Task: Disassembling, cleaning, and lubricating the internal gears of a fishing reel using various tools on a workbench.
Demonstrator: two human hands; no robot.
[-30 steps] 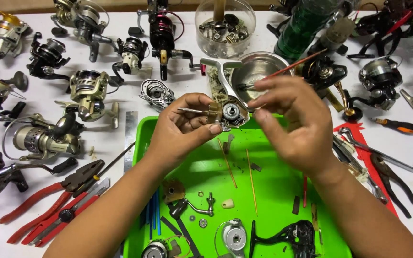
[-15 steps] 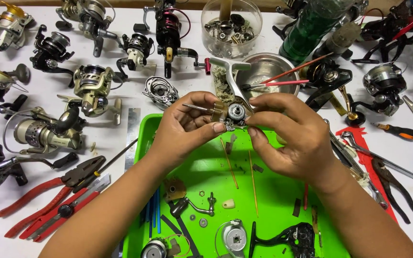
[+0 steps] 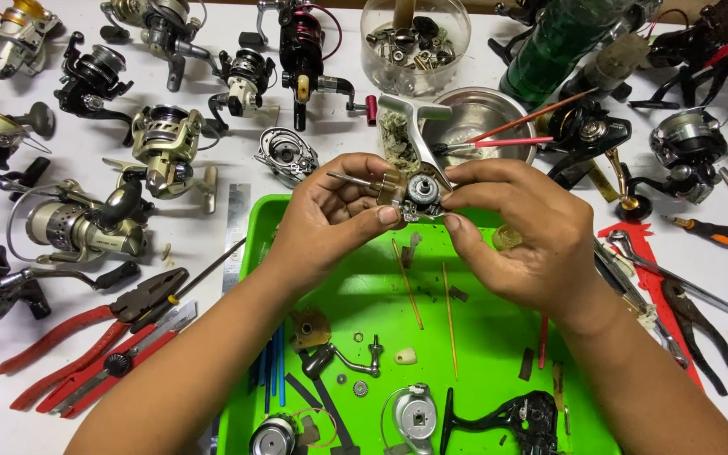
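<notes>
Above a green tray (image 3: pixel 499 337), both hands (image 3: pixel 431 221) pinch one small, seemingly greasy reel body (image 3: pixel 414 181).

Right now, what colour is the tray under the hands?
Bright green. The tray shows best in the head view, below the left hand and right hand.

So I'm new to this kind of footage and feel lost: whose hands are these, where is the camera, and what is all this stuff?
The camera sits on a person's head and looks down at their own bare hands. The left hand and right hand together hold an opened fishing reel body above a green tray of small parts. Around it, on a white table, lie more fishing reels, red-handled pliers, a metal bowl with brushes, and a clear jar of parts.
</notes>
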